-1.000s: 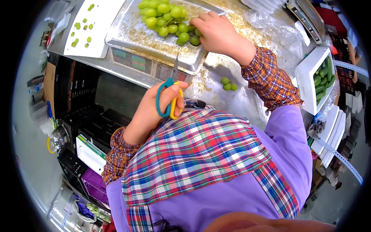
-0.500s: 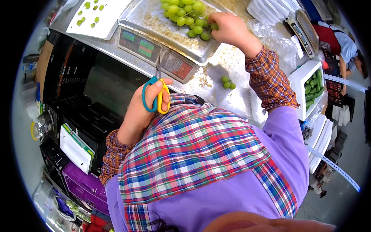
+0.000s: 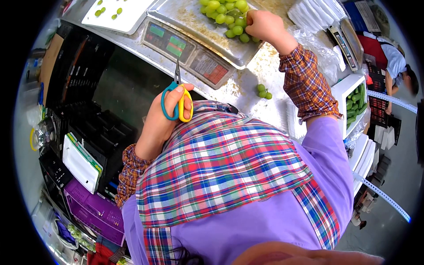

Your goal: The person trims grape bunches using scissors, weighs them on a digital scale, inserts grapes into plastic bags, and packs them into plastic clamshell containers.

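My left hand (image 3: 161, 114) is closed round a pair of scissors (image 3: 183, 114) with one teal and one yellow handle, its blades pointing up and pressed together. At the top, a bunch of green grapes (image 3: 226, 11) lies on the metal pan (image 3: 187, 20) of a weighing scale (image 3: 176, 48). My right hand (image 3: 267, 28) is closed at the right edge of this bunch, fingers curled at the grapes; its fingertips are partly hidden. A small cluster of grapes (image 3: 264, 92) lies on the metal table right of the scale.
A white tray (image 3: 130, 20) with loose grapes stands at upper left. White stacked trays (image 3: 316, 13) and clear plastic film lie at upper right. A white box (image 3: 349, 84) of green cucumbers stands on the right. Another person (image 3: 393, 57) is at far right. A purple crate (image 3: 95, 212) sits lower left.
The view has shifted slightly, so the scale appears further right and higher. My right hand stays at the bunch's right edge, and my left hand still holds the scissors.
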{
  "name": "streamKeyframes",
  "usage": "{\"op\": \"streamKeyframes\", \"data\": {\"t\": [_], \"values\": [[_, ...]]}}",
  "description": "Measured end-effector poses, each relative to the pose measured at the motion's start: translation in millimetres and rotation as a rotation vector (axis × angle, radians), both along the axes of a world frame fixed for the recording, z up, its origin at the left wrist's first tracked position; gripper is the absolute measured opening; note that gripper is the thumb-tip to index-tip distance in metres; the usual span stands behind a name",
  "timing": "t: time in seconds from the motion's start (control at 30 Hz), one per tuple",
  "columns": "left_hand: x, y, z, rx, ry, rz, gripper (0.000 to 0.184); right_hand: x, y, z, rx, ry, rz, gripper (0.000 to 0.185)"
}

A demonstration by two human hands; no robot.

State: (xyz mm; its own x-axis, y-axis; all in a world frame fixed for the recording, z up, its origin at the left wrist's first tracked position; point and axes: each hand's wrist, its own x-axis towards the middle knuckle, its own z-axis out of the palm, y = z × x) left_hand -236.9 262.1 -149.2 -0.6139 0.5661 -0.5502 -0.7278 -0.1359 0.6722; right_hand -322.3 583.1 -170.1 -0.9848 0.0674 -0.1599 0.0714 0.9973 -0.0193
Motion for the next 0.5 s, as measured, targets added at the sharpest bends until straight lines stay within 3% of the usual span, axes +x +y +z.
{"op": "streamKeyframes", "data": {"t": [0.2, 0.23, 0.37, 0.5], "values": [[6.2, -8.4, -14.3, 0.023, -0.015, 0.079, 0.047, -4.3, 38.6, -6.5, -0.297, -0.014, -0.019, 0.019], [6.9, -9.6, -15.9, 0.025, -0.024, 0.091, 0.048, 2.8, 8.9, 25.3, -0.295, -0.036, -0.155, 0.019], [10.5, -15.7, -18.7, 0.029, -0.064, 0.136, 0.047, 3.4, 32.3, 17.8, -0.523, 0.166, -0.091, 0.016], [12.8, -17.5, -22.8, 0.033, -0.083, 0.154, 0.045, 0.5, 52.8, -7.9, -0.418, 0.091, -0.016, 0.017]]}}
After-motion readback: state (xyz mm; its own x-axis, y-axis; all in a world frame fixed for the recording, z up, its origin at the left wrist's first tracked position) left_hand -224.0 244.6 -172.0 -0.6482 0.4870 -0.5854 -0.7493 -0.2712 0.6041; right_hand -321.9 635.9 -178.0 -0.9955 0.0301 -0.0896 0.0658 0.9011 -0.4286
